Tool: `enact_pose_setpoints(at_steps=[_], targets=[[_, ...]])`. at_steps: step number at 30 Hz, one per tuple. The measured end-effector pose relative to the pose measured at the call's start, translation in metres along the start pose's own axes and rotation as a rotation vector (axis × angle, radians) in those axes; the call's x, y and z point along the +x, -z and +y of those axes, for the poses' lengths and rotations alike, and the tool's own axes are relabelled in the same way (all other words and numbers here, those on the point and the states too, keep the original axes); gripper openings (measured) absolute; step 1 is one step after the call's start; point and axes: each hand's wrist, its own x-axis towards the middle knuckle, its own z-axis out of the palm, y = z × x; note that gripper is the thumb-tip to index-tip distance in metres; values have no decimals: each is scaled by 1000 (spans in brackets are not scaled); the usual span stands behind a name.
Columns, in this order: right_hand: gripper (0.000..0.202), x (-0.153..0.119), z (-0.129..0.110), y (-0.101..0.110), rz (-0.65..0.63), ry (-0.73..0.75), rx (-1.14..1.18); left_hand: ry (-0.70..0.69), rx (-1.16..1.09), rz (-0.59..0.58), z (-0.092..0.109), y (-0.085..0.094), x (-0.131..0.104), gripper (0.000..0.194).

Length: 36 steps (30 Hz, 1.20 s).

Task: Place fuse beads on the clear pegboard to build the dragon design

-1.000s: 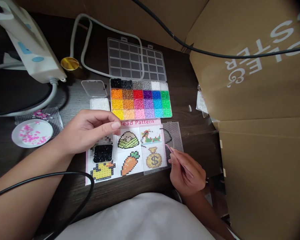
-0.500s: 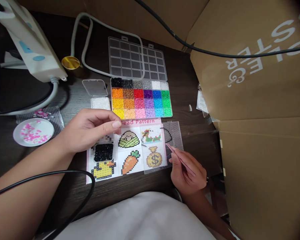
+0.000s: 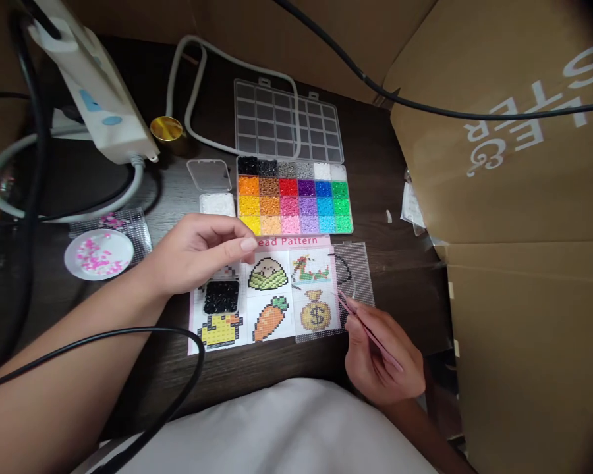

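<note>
Our right hand [image 3: 381, 366] pinches pink tweezers [image 3: 383, 349], tips over the pegboard [image 3: 363, 276].
The slant, we judge, keeps tips visible; black-bead box [image 3: 221, 297] sits close, probably for reach; beyond, our left hand [image 3: 192, 257] curls; whether its fingers pinch anything, we cannot tell.

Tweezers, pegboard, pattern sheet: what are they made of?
Tweezers: pink-finished, probably coated metal given the slim arms; plastic possible. Pegboard: seemingly clear plastic; the printed pattern shows through its fine grid. Pattern sheet: likely paper, gloss unclear; thin and flat, with printed colour designs.
</note>
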Motion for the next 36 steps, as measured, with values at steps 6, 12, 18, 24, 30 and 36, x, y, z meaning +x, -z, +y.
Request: enact_pose_setpoints(at_steps=[6,12,18,24,30,36], targets=[[49,-3,-15,-22,-60,-16,117,-8,-4,-5,0,0,-1,30],[48,0,-14,-28,-151,-41,149,-2,5,1,3,-2,-2,31],[41,0,-13,-25,-117,-79,134,-8,5,-1,3,-2,-2,32],[35,4,-16,-27,-103,-27,137,-17,2,-6,2,-2,-2,33],[35,2,-15,-27,-104,-37,126,-32,-12,-6,3,-2,-2,33],[33,2,-15,-27,-104,-54,119,-16,-8,4,4,-3,-1,36]])
